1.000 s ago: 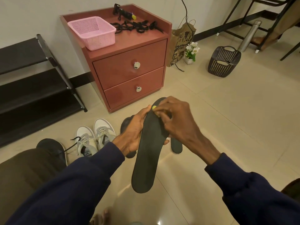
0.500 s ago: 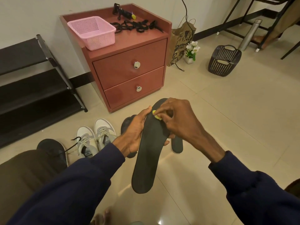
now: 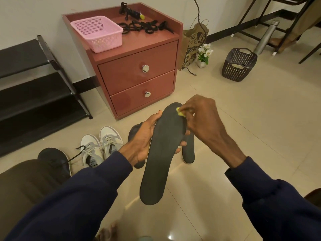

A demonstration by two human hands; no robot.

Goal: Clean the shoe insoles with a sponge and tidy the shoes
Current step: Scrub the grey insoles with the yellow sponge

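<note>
My left hand [image 3: 144,138] grips a long dark insole [image 3: 163,153] by its middle, holding it upright over the floor. My right hand [image 3: 203,119] pinches a small yellow sponge [image 3: 179,113] and presses it against the insole's toe end. Two more dark insoles lie on the floor behind: one [image 3: 188,150] to the right and one [image 3: 134,133] mostly hidden behind my left hand. A pair of white and grey sneakers [image 3: 101,146] stands on the tiles to the left. A black shoe [image 3: 53,159] sits by my knee.
A red two-drawer cabinet [image 3: 139,72] stands ahead, carrying a pink basket [image 3: 98,33] and black laces [image 3: 144,26]. A black shoe rack [image 3: 34,87] is on the left. A paper bag [image 3: 194,42], small flower pot [image 3: 204,54], black basket [image 3: 238,65] and metal flask [image 3: 266,37] sit further right.
My right hand has slid the sponge up and to the right along the insole's toe end. The left hand keeps the same grip on the insole.
</note>
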